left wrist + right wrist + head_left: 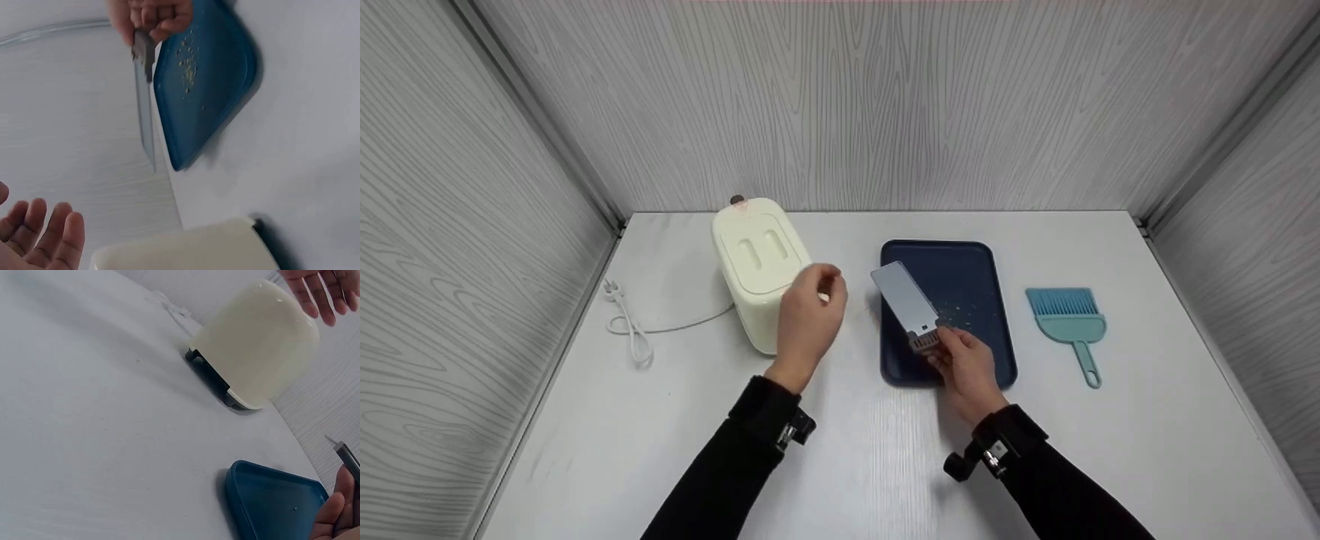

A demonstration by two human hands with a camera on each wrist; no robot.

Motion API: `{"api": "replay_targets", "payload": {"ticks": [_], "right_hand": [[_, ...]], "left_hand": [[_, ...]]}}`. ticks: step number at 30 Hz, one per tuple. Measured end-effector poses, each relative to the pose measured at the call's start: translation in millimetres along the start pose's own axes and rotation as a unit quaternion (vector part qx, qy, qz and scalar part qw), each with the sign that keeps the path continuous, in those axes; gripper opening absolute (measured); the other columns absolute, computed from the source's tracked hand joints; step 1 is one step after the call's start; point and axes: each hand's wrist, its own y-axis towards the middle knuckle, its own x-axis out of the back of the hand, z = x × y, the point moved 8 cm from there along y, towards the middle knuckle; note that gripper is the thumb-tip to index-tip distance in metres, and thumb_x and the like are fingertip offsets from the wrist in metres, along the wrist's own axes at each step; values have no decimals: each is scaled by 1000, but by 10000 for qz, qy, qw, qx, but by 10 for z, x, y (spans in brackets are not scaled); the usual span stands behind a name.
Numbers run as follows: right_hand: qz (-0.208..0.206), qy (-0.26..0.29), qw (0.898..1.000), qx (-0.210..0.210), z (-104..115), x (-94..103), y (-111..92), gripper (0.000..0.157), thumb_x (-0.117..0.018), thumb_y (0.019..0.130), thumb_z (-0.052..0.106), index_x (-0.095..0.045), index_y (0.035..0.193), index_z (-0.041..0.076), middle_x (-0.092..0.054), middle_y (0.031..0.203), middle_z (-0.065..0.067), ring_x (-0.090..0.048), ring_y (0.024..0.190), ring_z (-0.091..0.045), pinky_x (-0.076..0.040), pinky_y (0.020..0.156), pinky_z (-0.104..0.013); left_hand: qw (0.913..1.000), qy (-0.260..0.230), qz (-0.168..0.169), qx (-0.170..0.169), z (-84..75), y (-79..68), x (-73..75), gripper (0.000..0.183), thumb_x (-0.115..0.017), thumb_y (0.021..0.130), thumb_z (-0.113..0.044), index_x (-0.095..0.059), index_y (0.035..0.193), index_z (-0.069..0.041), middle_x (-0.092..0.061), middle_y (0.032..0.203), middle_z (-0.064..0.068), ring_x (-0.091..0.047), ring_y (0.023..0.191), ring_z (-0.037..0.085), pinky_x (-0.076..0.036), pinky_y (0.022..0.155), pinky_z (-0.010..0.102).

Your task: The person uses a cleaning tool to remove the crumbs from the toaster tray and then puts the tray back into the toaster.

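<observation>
My right hand [969, 371] pinches the dark end of a flat metal crumb tray [906, 296] between thumb and fingers. The crumb tray tilts over the left part of a dark blue serving tray [960, 262], where small crumbs [188, 67] lie scattered. Beside the right side of a cream toaster [761, 255], my left hand [812, 315] is raised with its fingers loosely bent. The left wrist view shows nothing in that hand. The toaster stands upright with a cover bearing two oblong recesses on top.
To the right of the serving tray lies a teal brush [1065, 304] with a matching dustpan [1072, 328]. The toaster's white cord [690, 324] and plug [612, 287] lie on the left of the white table [870, 465]. Wood-grain panels [847, 105] enclose the back and sides.
</observation>
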Motion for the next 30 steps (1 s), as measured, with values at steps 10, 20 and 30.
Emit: {"api": "replay_targets", "payload": {"ticks": [10, 20, 30], "right_hand": [[134, 54, 9998, -112, -49, 12, -30, 23, -58, 107, 17, -58, 120, -2, -68, 93, -4, -63, 79, -12, -55, 73, -23], [174, -10, 9998, -96, -89, -18, -38, 19, -58, 106, 15, -58, 116, -2, -66, 93, -5, -60, 79, -13, -54, 72, -23], [298, -241, 9991, -178, -175, -14, -74, 25, -56, 107, 15, -56, 124, -4, -65, 100, -7, -60, 83, -14, -54, 75, -23]], "left_hand": [[9911, 596, -708, 956, 530, 403, 589, 50, -55, 101, -21, -47, 147, -3, -43, 148, 18, -34, 141, 37, -31, 118, 49], [9448, -933, -32, 3141, 1225, 360, 518, 87, -48, 105, -38, 10, 164, -11, 4, 170, 17, -17, 155, 31, -19, 127, 40], [9197, -1403, 190, 3661, 1332, 318, 467, 87, -43, 106, -38, 16, 163, -12, 0, 173, 12, -8, 158, 21, -10, 129, 37]]}}
